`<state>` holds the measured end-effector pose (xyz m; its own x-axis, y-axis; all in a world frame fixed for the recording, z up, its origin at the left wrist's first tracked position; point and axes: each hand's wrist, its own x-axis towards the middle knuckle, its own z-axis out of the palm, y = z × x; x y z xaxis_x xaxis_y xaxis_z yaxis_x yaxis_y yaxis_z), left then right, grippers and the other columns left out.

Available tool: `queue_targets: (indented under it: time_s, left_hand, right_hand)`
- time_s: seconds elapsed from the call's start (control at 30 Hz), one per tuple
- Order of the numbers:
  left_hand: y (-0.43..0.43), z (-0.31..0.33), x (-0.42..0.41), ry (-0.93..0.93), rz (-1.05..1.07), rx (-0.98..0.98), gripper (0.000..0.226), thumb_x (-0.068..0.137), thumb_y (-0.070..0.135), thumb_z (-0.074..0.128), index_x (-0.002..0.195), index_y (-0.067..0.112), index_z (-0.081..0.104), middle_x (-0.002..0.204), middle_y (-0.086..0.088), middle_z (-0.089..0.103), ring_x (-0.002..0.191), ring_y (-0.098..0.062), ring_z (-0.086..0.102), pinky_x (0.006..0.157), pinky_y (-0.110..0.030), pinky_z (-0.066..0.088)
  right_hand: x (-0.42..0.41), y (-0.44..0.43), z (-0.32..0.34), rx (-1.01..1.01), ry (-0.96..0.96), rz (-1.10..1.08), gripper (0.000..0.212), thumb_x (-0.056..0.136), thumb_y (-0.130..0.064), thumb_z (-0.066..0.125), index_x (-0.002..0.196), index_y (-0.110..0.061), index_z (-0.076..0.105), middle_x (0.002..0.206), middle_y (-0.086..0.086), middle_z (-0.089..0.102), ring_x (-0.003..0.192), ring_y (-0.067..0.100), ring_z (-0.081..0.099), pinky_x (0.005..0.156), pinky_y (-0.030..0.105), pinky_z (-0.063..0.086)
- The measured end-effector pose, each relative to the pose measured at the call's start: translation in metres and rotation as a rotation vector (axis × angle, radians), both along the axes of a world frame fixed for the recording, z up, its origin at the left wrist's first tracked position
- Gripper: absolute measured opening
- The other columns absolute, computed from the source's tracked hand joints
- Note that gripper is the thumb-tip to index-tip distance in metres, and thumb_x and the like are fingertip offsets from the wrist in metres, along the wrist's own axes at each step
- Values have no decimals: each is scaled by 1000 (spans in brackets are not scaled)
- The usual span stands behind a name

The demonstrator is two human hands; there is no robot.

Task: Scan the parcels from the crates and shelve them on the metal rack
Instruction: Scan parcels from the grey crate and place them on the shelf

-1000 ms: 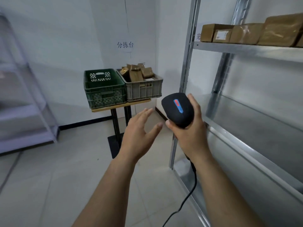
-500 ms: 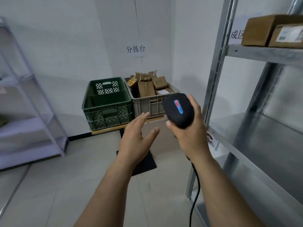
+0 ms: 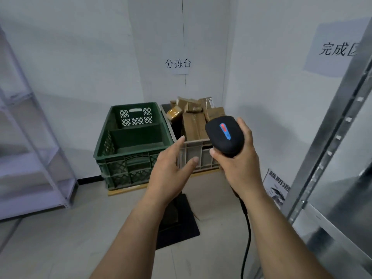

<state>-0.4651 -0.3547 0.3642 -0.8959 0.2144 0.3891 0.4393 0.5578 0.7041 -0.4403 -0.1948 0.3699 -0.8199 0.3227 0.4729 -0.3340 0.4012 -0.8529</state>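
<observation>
While the right hand (image 3: 240,170) grips the black scanner (image 3: 224,135), the left hand (image 3: 171,174) hangs open in free air. Brown parcels (image 3: 193,127) sit in the gray crate (image 3: 205,155) just past both hands; the metal rack (image 3: 326,141) stands further right.

Partly hidden behind the left hand (image 3: 169,174) and the scanner (image 3: 224,135): front wall of the grey crate (image 3: 206,160), plus some parcels (image 3: 193,125) inside. Parcel labels too small to read. Scanner handle buried in the right hand (image 3: 241,170). Right of the grey crate, metal rack (image 3: 326,141) and wall sign (image 3: 334,49) cut off at the edge. Floor poster (image 3: 275,184) partly behind the rack post.
</observation>
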Motion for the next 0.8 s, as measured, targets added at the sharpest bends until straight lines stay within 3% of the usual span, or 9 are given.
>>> queue_targets:
  time_s: [0.17,0.3,0.4,0.6,0.7,0.8]
  left_hand:
    - [-18,18,-92,0,-46,5,67,91,42,56,148,32,23,152,11,31,139,-6,23,106,-25,24]
    - [-27,15,-149,-33,-55,39,67,90,43,56,148,34,23,152,13,30,140,-5,22,106,-26,24]
    - [-27,3,-183,-80,-68,45,67,91,43,56,148,36,23,152,12,30,140,-6,22,106,-26,24]
    - [-22,-10,-255,-113,-39,42,66,91,42,57,148,35,24,151,12,32,140,-6,23,109,-29,26]
    - [-17,-15,-295,-119,-14,23,65,91,40,58,147,33,27,150,11,35,139,-7,26,106,-26,26]
    - [-10,-17,-335,-116,10,-12,65,91,39,59,147,30,28,150,8,36,139,-9,28,108,-28,27]
  right_hand:
    - [-88,-15,14,-30,-10,-42,91,82,-6,76,153,-27,24,108,-34,42,88,-35,44,72,-6,38]
    - [-141,-20,13,-40,-11,-81,92,81,-6,77,153,-27,25,116,-24,48,94,-30,47,78,-5,39]
    - [-172,-17,5,-50,-45,-81,93,81,-6,77,153,-30,24,115,-28,46,96,-21,51,79,-5,40]
    - [-249,-7,-10,-37,-87,-82,92,81,-8,78,152,-31,24,108,-39,39,88,-38,42,73,-8,35]
    - [-290,-3,-15,-35,-96,-60,91,81,-9,77,152,-30,24,113,-34,44,91,-27,48,73,-8,35]
    - [-334,2,-18,-33,-95,-45,93,80,-10,79,153,-33,24,131,-15,46,112,-6,46,78,-8,35]
